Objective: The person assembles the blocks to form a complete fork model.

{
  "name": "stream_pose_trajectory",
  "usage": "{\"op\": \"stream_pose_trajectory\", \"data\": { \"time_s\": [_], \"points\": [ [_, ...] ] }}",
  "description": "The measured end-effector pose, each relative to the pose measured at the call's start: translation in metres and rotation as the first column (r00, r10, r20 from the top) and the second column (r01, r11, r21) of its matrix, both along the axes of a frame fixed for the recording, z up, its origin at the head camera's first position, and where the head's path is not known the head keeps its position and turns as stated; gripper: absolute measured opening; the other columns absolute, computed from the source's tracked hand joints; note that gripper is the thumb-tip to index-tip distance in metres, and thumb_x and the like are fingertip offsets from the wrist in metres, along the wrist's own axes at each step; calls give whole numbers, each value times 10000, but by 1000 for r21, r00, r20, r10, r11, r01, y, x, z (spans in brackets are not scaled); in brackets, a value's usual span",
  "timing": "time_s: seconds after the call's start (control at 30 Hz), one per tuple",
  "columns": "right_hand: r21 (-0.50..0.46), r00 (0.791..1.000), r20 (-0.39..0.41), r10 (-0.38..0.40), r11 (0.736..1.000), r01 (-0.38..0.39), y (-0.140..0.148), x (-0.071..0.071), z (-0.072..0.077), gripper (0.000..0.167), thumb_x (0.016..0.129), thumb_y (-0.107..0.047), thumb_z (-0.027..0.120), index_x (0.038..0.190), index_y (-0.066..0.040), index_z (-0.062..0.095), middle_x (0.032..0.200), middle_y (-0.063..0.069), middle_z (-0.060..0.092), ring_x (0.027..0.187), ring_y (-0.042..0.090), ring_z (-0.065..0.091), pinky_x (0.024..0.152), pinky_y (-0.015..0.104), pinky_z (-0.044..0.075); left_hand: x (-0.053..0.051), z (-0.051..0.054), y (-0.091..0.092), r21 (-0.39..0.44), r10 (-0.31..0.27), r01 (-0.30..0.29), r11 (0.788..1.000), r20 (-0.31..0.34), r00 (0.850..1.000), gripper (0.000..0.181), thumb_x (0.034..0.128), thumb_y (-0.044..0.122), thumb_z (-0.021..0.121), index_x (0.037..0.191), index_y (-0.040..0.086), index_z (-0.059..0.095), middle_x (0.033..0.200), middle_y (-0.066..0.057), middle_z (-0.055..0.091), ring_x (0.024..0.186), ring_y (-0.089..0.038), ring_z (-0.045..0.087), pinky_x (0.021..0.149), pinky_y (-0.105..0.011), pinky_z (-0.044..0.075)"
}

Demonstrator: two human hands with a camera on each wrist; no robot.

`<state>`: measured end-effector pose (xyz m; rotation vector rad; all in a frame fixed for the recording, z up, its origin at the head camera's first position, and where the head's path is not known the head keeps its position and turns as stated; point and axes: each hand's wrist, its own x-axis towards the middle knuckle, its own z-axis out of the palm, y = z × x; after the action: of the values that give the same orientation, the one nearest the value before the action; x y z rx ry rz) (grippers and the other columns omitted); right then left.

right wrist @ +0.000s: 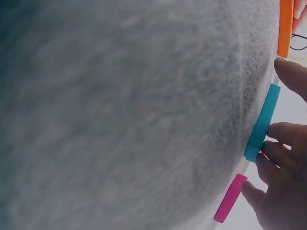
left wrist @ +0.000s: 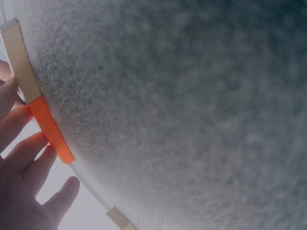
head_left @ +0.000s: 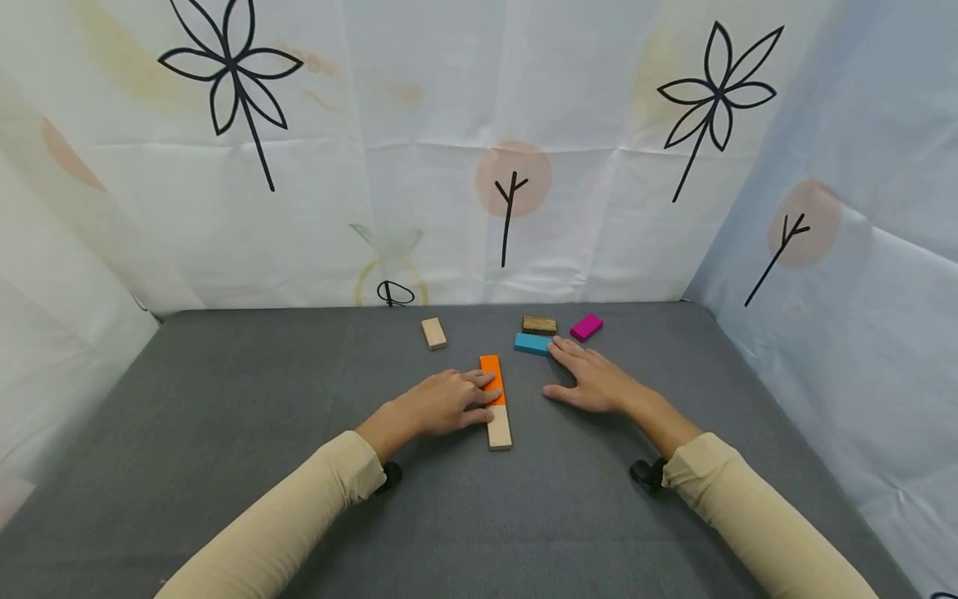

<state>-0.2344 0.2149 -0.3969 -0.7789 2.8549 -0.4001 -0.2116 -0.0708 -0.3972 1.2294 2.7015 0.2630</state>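
An orange block (head_left: 490, 364) and a plain wooden block (head_left: 499, 433) lie end to end in a line on the grey cloth. My left hand (head_left: 446, 401) rests on them from the left, with fingertips on the orange block and the thumb by the joint. To the right, my right hand (head_left: 595, 381) has its fingertips at the right end of a blue block (head_left: 531, 344), its thumb held apart and touching no block. The right wrist view shows the fingers fairly straight beside the blue block (right wrist: 263, 122).
A brown block (head_left: 540, 325) lies just behind the blue one. Right of it is a magenta block (head_left: 587, 327), close to the right fingertips. Another plain wooden block (head_left: 434, 334) lies back left. A white patterned curtain (head_left: 434, 166) stands behind the table.
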Motion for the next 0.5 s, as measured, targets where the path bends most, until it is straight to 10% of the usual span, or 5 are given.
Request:
{"op": "stream_pose_trajectory", "data": {
  "time_s": [0.5],
  "points": [
    [-45,996,68,62,997,-59,-20,-13,2,742,980,-373,612,1564,-38,301,1626,184,218,1477,390,238,1137,608,258,1,0,-1,3,3,-3,1000,4,1000,486,1024,398,547,1427,125,557,1542,-130,410,1416,-273,403,1126,-481,351]
  ]
}}
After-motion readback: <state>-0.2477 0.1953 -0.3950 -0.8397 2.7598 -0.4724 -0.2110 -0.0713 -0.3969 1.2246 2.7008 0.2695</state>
